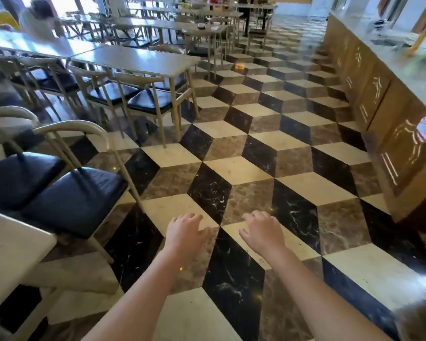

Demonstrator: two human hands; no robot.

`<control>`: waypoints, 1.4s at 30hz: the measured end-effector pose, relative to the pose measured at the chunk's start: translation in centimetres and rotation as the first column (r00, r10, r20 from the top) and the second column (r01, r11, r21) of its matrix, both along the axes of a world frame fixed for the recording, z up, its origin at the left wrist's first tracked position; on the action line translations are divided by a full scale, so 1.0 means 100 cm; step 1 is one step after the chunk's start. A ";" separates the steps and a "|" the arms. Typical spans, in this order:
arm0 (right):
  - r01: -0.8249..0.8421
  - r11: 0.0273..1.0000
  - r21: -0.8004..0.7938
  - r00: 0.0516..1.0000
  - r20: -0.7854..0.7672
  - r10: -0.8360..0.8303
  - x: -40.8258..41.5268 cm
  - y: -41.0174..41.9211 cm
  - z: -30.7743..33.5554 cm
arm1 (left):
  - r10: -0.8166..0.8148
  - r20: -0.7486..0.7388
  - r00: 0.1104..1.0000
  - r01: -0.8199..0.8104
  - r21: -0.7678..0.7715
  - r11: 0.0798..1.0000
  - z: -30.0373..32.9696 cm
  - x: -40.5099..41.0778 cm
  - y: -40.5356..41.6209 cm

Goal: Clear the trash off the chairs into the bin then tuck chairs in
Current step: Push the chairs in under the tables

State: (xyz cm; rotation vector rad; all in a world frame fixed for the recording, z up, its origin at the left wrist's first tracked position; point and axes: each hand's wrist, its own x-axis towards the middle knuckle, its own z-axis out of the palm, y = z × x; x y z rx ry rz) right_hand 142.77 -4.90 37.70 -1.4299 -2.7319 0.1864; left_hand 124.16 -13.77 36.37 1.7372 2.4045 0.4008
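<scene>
Two empty hands, left hand [186,232] and right hand [263,232], are hovering palm-down, fingers loosely spread, probably because the nearest black-cushioned chair [76,200] is showing no trash.

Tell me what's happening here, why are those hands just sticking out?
A person is walking through a dining hall. The left hand and the right hand are both stretched out over the tiled floor, open and holding nothing. The nearest chair, on the left, stands pulled out from its table, and its black seat looks bare. No trash or bin shows from here, so the job seems to be between steps.
</scene>
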 end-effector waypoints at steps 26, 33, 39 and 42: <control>-0.515 0.857 -0.003 0.856 0.044 0.515 -0.305 0.473 -0.011 | 0.538 0.021 0.843 -0.538 0.046 0.842 -0.010 -0.226 0.380; -0.586 0.809 0.047 0.811 0.038 0.584 -0.449 0.562 -0.001 | 0.595 0.050 0.802 -0.597 0.108 0.795 0.003 -0.351 0.463; -0.682 0.725 0.099 0.730 0.039 0.682 -0.568 0.596 0.010 | 0.640 0.005 0.768 -0.636 0.120 0.763 0.021 -0.456 0.501; -0.734 0.678 0.039 0.679 0.024 0.734 -0.624 0.608 0.005 | 0.684 -0.016 0.730 -0.680 0.091 0.728 0.014 -0.498 0.510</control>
